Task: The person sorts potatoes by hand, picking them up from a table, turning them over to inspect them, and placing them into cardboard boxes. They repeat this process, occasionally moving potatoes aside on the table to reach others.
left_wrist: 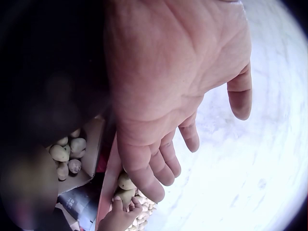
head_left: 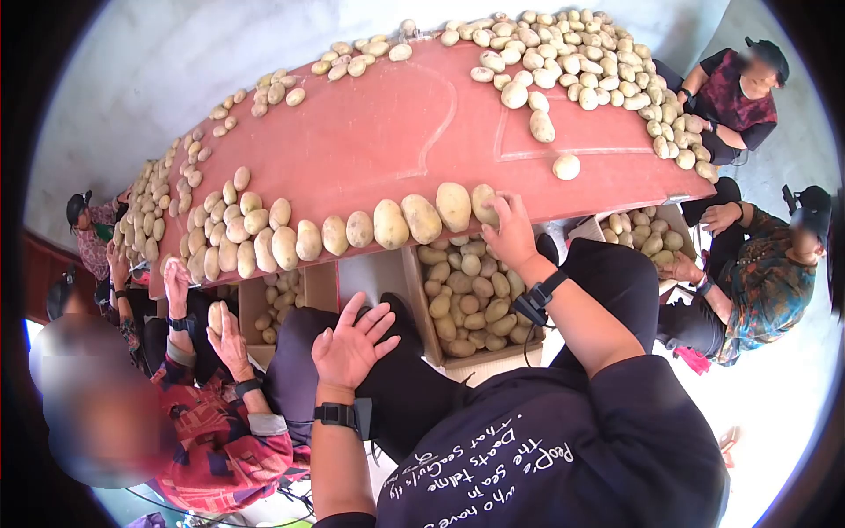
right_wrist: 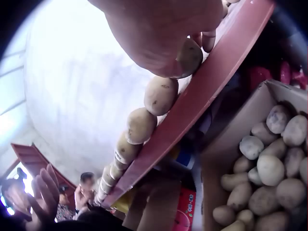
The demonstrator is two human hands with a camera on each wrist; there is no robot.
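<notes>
My right hand (head_left: 512,231) reaches to the front edge of the red table and grips a potato (head_left: 481,204) at the right end of a row. In the right wrist view that potato (right_wrist: 190,58) shows under the fingers, close beside another potato (right_wrist: 160,95). Over my lap, my left hand (head_left: 352,348) is held palm up with spread fingers and nothing in it. The left wrist view shows its bare palm (left_wrist: 159,82). More potatoes (head_left: 390,224) line the table edge to the left of the right hand.
Below the edge, between my knees, stands a cardboard box (head_left: 420,299) of potatoes. Another box (head_left: 321,286) is to its left. A large heap of potatoes (head_left: 572,57) covers the table's far right. People sit on both sides; one at left holds a potato (head_left: 216,319).
</notes>
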